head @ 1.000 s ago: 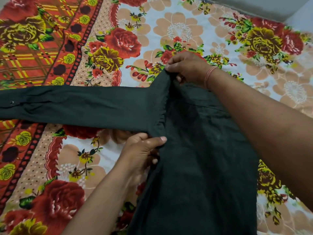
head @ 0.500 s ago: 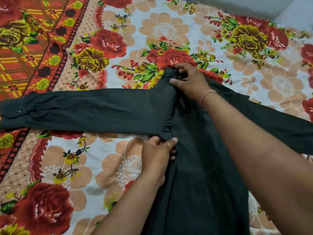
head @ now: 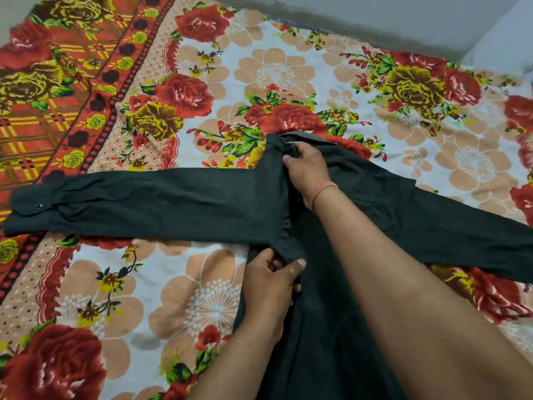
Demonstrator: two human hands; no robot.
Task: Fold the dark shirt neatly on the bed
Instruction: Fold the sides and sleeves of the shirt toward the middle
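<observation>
Two hands hold a dark shirt [head: 331, 327] that lies flat in the middle of the bed [head: 432, 157]. The left hand [head: 271, 280] pinches the cloth where one sleeve [head: 158, 203] meets the body of the shirt. The right hand [head: 307, 166] has its fingers curled round the cloth at the shoulder, close to the collar [head: 305, 137]. A thin pink thread band [head: 323, 190] is on that wrist. The one sleeve lies straight out toward the left edge of the bed, and its cuff [head: 28, 202] has a small button [head: 37, 206]. The other sleeve [head: 461, 235] runs toward the right edge. The body of the shirt comes down toward the near edge, between the two arms. A bright sheet [head: 202, 307] with red and yellow flowers covers the bed.
</observation>
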